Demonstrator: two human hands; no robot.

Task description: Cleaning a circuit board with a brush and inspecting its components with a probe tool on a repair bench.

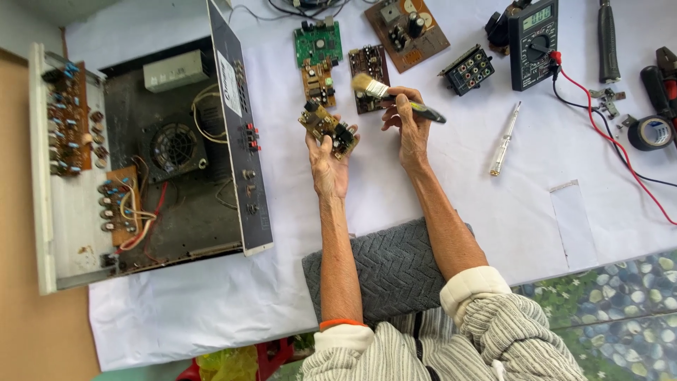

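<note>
Nearest the person lies a grey herringbone-knit cushion [391, 264], under both forearms, seemingly as a rest. Beyond it the left hand [328, 164] pinches a small brown circuit board [328, 127] by its near edge, tilted face-up so its parts are reachable. Just right of that board the right hand [409, 127] is closed around a dark-handled paintbrush with pale bristles [395, 97], bristles angled above the board (not clearly touching). Left of the board sits an opened grey amplifier chassis [162, 162]. Farther on the white-covered worktop [493, 212] lie a green circuit board [318, 42] and, right, a black digital multimeter [534, 42].
</note>
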